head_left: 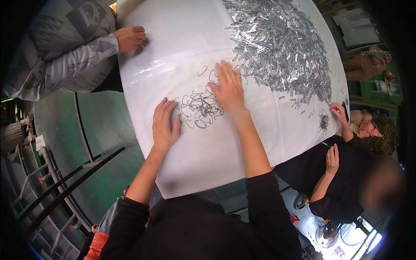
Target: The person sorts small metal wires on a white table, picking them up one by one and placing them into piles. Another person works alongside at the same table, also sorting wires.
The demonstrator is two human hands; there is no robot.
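Partly behind the right hand (229,90), curved wires (203,106), left hand (164,128) alongside, both hands' fingers (160,109) loosely apart, silver pile (281,47) cropped above.

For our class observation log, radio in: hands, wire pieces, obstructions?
Left hand open, left of curved wires; right hand open, right of most. Wires loosely scattered on white table. Silver heap farther right, not blocking.

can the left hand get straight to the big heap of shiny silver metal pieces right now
Probably not straight: the loose cluster of thin dark curved metal wires and the right hand lie between the left hand and the silver heap.
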